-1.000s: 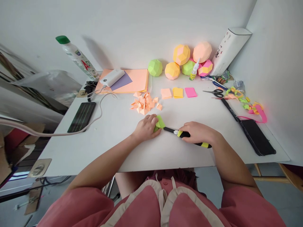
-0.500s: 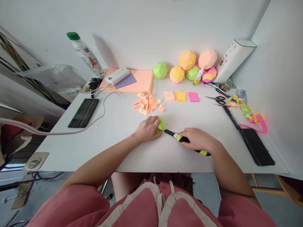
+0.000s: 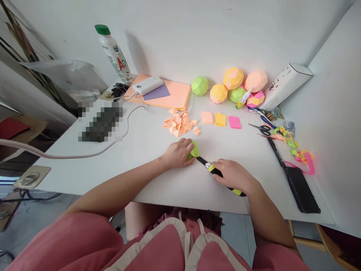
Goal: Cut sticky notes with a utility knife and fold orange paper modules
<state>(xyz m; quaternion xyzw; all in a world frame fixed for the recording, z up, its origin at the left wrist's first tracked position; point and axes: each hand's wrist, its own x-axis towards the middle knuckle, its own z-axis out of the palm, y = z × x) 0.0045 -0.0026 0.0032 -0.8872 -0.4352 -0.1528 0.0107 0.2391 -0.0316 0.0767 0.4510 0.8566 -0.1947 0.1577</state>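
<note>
Utility knife (image 3: 216, 171), black and yellow, gripped in the right hand (image 3: 233, 174), fingers wrapped over handle, dark blade out and pointing left-forward. Blade end reaches the near right corner of green paper (image 3: 195, 149); can't tell if it slips between layers. Left hand (image 3: 179, 153) grasps the green paper, fingers curled over it, pinning it to the white table (image 3: 158, 145); part of the paper hidden under the fingers. Paper sits near table center, between the hands, closer to left.

Just beyond left hand: loose pile of folded peach pieces (image 3: 179, 123). To the right of pile, a row: peach squares (image 3: 207, 117), yellow squares (image 3: 220, 119), pink squares (image 3: 235, 122). Behind, by the wall: green paper ball (image 3: 200, 86), more faceted balls in mixed colors, small glue bottle (image 3: 243, 99) leaning in front of them. Right side: scissors (image 3: 263, 129), colored scraps, black case (image 3: 302, 190). Back left: white power bank (image 3: 147, 86) on purple sheet (image 3: 161, 91) and peach sheets (image 3: 178, 96), green-capped bottle (image 3: 115, 56) beside.
</note>
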